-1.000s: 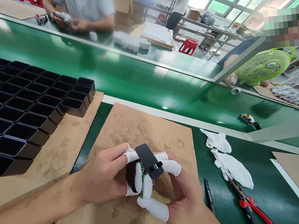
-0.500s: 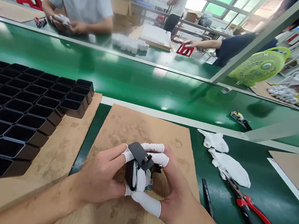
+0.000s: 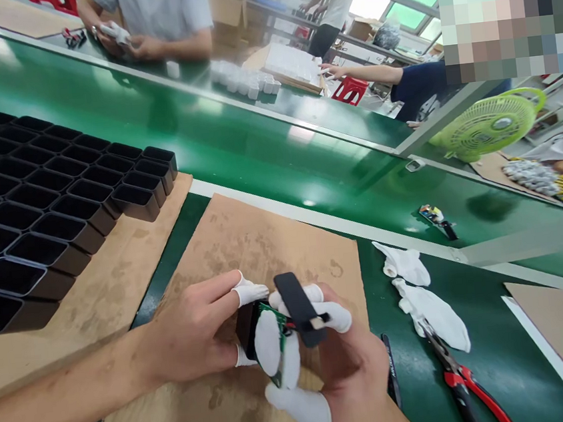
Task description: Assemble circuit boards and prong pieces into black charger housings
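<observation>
Left hand (image 3: 193, 328) and right hand (image 3: 352, 358) are above the cardboard sheet (image 3: 283, 227); boxes (image 3: 33, 211) to its left, pliers (image 3: 458, 377) and cloth pieces (image 3: 439, 315) on the worktop (image 3: 494, 323) to its right

Bare forearms (image 3: 74, 397), left hand (image 3: 198, 327) with white finger cots (image 3: 250, 293), right hand (image 3: 355, 364) capped alike

Plate (image 3: 299, 306) black; circuit board (image 3: 282, 326) green (oval piece (image 3: 267, 344) white); fan (image 3: 484, 126) lime-green.
</observation>
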The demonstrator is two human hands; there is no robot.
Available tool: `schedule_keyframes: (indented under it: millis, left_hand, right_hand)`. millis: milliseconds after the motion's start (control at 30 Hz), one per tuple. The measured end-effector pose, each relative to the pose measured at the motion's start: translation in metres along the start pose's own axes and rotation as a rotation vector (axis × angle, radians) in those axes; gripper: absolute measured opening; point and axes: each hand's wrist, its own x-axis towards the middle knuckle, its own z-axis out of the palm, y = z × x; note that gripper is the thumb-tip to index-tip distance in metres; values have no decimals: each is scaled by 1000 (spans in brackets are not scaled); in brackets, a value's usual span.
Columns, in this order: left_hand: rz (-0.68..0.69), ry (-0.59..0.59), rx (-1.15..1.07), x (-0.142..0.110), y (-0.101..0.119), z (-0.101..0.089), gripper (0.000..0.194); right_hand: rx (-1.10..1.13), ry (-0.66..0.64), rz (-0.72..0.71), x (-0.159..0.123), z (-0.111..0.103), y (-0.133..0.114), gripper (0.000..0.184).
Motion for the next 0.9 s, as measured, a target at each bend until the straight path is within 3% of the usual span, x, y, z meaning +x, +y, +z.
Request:
schedule_keyframes:
  millis: [100,500,700,900]
  left_hand:
    - [-8,-2,2,-1,-1,-1,45]
    - [30,11,24,2,-1,0,38]
    - [27,20,27,3,0,-1,50]
    - [15,16,1,1,-1,2,42]
  right_hand:
    - [29,35,30,1,-2,-4,65]
    - [-23,19,21,3,-2,-2,67]
    - [-52,16,8,2,-1,0,61]
    - [-90,-1,-10,0,-3,4,60]
